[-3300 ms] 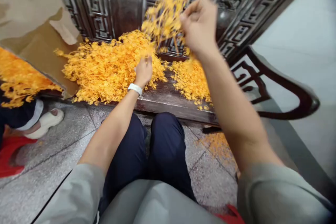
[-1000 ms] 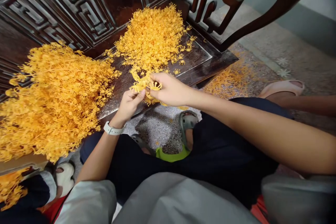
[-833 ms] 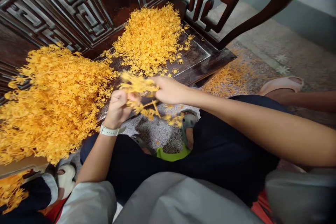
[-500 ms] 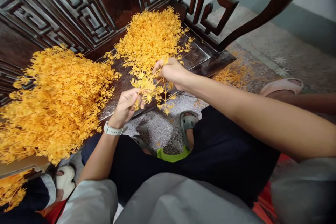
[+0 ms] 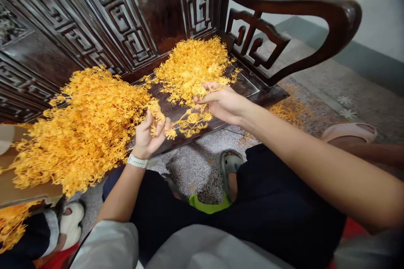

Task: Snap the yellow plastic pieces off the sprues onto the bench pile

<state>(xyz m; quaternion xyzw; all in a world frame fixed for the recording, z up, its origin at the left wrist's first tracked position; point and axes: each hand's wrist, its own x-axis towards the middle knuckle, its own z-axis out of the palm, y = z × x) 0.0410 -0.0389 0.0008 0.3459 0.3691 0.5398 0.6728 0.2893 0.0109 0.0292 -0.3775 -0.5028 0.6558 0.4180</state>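
In the head view my left hand (image 5: 149, 136), with a pale watch on its wrist, is closed around yellow plastic flower pieces at the end of a branching sprig. The yellow flower sprig (image 5: 191, 122) stretches between my two hands over the front edge of the bench. My right hand (image 5: 225, 103) pinches the sprig's other end, and yellow blooms show at its fingertips. Beyond that hand lies a heap of small yellow flower pieces (image 5: 195, 56). A larger pile of branched yellow sprigs (image 5: 91, 122) is left of my left hand.
The dark carved wooden bench (image 5: 252, 88) has a curved armrest (image 5: 339, 12) at right. Yellow stems (image 5: 292, 107) litter the floor there. A cardboard box (image 5: 30, 191) is under the left pile. Another person's foot in a white shoe (image 5: 71, 225) shows at lower left.
The view has shifted, showing more of the armrest. My left hand has turned more upright. My right hand has moved slightly right and turned, its fingers now at the near edge of the heap.
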